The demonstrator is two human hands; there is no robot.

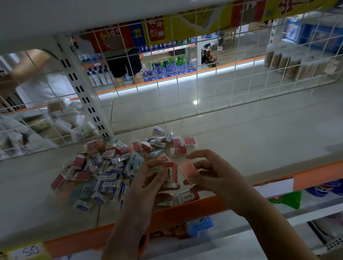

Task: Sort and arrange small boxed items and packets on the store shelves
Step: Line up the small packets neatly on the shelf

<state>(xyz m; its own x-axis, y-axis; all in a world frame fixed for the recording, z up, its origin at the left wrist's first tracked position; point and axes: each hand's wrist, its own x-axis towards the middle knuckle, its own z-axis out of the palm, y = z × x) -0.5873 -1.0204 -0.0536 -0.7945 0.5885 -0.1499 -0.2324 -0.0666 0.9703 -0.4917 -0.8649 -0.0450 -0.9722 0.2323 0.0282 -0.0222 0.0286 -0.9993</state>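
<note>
A loose pile of small boxed erasers (104,171), red, white-blue and pale blue, lies on the grey shelf (255,140). My left hand (149,183) holds a few red-and-white 2B boxes (170,171) upright just right of the pile. My right hand (211,172) pinches a pale pink box (188,170) beside them. Two more boxes, one marked 2B (187,196), lie on the shelf under my hands near the front edge.
A white wire grid (203,77) backs the shelf, with a slotted upright post (87,97) at left. The orange front rail (198,210) carries price tags. Packets sit behind the grid at left; jars at right. A person stands in the far aisle.
</note>
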